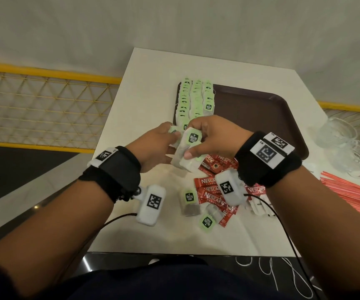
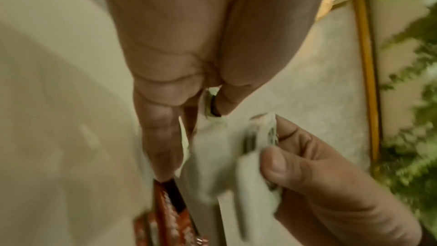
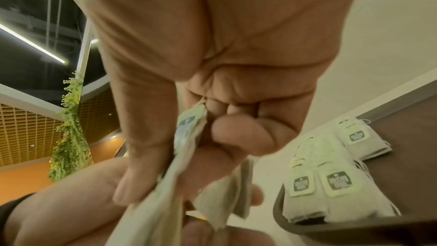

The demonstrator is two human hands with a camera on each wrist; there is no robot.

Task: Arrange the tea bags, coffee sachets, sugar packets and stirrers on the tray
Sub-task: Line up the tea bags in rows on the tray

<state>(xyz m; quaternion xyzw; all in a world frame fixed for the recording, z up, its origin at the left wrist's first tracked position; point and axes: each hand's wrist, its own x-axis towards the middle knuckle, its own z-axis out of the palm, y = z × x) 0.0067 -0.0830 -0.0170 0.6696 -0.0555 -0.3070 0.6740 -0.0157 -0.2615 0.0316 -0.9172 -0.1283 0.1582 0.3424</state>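
My right hand (image 1: pixel 205 139) grips a small stack of tea bags (image 1: pixel 187 154) with green tags, held just in front of the brown tray (image 1: pixel 261 109). My left hand (image 1: pixel 159 146) pinches the green tag of one tea bag (image 1: pixel 173 132) at the stack's left side. In the left wrist view that tag (image 2: pixel 210 106) sits between thumb and finger. Rows of tea bags (image 1: pixel 194 98) lie along the tray's left edge, also in the right wrist view (image 3: pixel 331 180). Two loose tea bags (image 1: pixel 190 202) and red coffee sachets (image 1: pixel 209 191) lie on the table near me.
Red stirrers (image 1: pixel 352 191) lie in a bundle at the right table edge. Clear glass cups (image 1: pixel 346 146) stand right of the tray. White sugar packets (image 1: pixel 259 204) sit beside the sachets. A yellow mesh railing (image 1: pixel 44 105) runs left of the white table (image 1: pixel 148 83).
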